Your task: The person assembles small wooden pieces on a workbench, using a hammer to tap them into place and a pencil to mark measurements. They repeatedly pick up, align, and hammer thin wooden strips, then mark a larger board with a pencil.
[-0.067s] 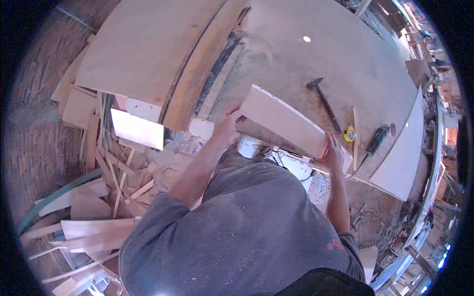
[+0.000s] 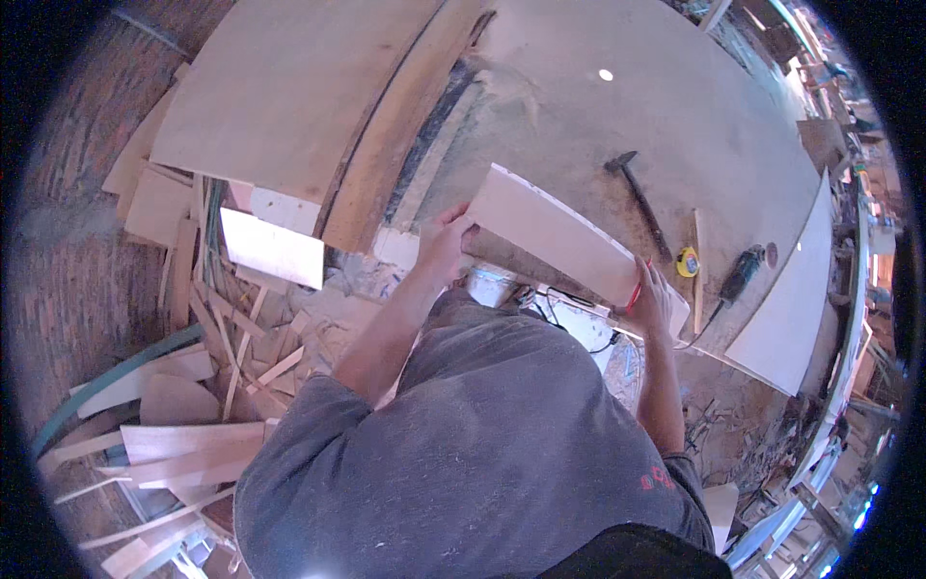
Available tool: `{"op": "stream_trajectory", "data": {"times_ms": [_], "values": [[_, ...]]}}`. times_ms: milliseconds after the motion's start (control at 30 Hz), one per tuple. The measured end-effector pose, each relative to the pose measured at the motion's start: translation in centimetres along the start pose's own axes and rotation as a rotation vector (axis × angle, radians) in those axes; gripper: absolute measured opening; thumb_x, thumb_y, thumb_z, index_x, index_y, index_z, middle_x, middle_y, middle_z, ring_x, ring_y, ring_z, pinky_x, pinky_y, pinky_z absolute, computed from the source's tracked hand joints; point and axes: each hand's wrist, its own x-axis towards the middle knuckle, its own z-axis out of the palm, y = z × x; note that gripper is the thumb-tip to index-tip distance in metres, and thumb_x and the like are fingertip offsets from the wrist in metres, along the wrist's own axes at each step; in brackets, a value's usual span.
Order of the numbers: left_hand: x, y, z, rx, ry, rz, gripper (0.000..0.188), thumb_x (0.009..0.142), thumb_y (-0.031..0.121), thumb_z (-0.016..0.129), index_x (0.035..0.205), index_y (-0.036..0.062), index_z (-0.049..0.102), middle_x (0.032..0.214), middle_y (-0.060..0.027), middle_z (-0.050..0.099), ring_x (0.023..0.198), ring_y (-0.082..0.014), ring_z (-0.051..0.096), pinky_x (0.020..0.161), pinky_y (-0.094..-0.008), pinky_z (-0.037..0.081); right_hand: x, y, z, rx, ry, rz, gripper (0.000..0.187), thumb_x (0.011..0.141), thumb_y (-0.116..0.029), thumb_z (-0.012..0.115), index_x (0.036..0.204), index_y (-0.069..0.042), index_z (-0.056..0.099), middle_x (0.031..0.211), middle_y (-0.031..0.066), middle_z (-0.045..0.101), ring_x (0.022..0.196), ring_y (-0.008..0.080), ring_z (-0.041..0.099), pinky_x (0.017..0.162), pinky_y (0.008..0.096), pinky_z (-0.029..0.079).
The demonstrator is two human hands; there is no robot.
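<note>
A long, pale wooden board [image 2: 555,232] is held up in front of me, above the near edge of the workbench. My left hand [image 2: 447,243] is closed on its left end, fingers bent around the edge. At the other end my right hand [image 2: 653,301] grips the board. A slim red thing, like a pencil [image 2: 634,295], shows between the fingers of that hand; most of it is hidden. Just right of it on the bench lie a yellow tape measure [image 2: 687,261], a thin wood strip [image 2: 698,256] and a dark hammer [image 2: 638,198].
A dark corded power tool [image 2: 742,274] rests at the bench's right, beside a large pale panel [image 2: 786,318]. Across the left of the workbench [image 2: 569,125] lies a big sheet [image 2: 280,106] beside a thick plank [image 2: 391,145]. Offcuts [image 2: 193,449] litter the floor at lower left.
The bench and tools appear shifted slightly right in the view. My grip on the board stays the same.
</note>
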Motion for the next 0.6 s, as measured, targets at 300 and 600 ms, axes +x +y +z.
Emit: {"op": "stream_trajectory", "data": {"times_ms": [300,600], "values": [[0.6,-0.4,-3.8,1.155,0.317,0.723,0.055,0.082,0.017,0.08,0.127,-0.0103,0.063,0.124,-0.0196,0.06,0.118,-0.0353,0.056,0.104,-0.0438,0.046,5.2,-2.3,4.1,-0.124,-0.088,0.016,0.113,0.056,-0.032,0.097,0.154,-0.016,0.042,0.151,0.0192,0.053,0.141,0.0384,0.048,0.113,0.051,0.044],[0.8,-1.6,-4.3,1.428,0.24,0.647,0.066,0.082,0.033,0.079,0.138,0.003,0.06,0.137,-0.0209,0.048,0.133,-0.038,0.042,0.111,-0.058,0.032,5.0,-1.2,4.8,-0.146,-0.113,-0.035,0.115,0.056,-0.022,0.096,0.155,-0.014,0.04,0.156,0.0176,0.048,0.143,0.0369,0.046,0.116,0.0468,0.043]]}}
